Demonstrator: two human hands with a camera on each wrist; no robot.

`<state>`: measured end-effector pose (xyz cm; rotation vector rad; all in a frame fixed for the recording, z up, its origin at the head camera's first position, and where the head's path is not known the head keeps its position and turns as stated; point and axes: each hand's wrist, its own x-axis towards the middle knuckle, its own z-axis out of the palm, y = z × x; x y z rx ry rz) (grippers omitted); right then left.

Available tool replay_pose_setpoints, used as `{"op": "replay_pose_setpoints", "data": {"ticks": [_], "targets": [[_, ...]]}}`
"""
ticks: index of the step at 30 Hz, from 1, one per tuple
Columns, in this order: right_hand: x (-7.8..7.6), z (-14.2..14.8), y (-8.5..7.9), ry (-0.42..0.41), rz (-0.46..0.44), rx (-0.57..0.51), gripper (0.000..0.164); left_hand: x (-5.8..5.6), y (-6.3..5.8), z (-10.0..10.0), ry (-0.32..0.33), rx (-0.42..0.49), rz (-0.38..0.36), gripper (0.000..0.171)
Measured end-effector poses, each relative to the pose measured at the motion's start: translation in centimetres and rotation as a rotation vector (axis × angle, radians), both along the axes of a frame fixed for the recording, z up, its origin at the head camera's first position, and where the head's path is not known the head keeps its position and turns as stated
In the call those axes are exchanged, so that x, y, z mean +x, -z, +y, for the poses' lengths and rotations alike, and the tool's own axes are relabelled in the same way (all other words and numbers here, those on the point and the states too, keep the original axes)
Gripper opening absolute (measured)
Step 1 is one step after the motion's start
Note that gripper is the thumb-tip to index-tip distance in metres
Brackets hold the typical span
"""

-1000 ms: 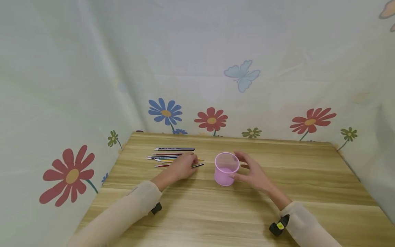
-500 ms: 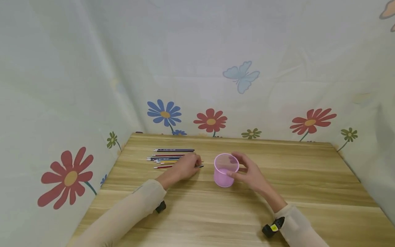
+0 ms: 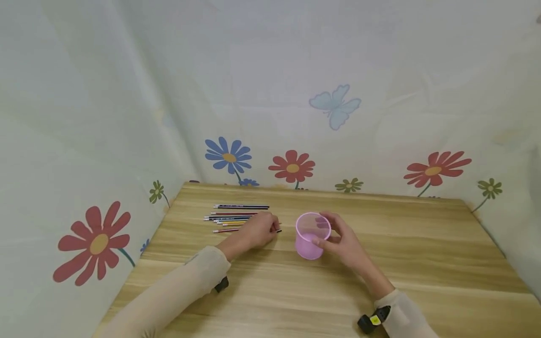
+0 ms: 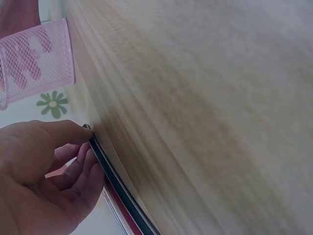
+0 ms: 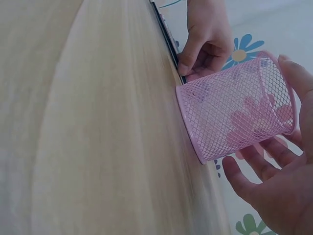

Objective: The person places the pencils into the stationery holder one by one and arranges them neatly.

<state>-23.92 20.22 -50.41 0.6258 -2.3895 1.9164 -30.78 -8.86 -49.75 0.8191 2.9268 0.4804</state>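
Pencils (image 3: 228,218) toward far-left corner of table (image 3: 422,253); none yet in pink cup (image 3: 307,248), upright short of far edge. Left hand (image 3: 258,230) pinches dark pencil (image 4: 119,187) near end. Right hand (image 3: 345,241): fingers spread round cup.

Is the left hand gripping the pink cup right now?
No, the left hand pinches a dark pencil near its end, apart from the pink mesh cup.
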Motion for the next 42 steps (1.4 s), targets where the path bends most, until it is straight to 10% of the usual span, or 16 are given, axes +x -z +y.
{"op": "replay_pose_setpoints", "data": {"ticks": [26,42], "targets": [[-0.1,0.0,0.1,-0.019,0.009,-0.015,0.073,-0.5,-0.9,0.1,0.078,0.007,0.003,0.004],[0.5,-0.1,0.0,-0.007,-0.007,-0.028,0.073,-0.5,-8.2,-0.9,0.151,0.391,-0.090,0.011]]}}
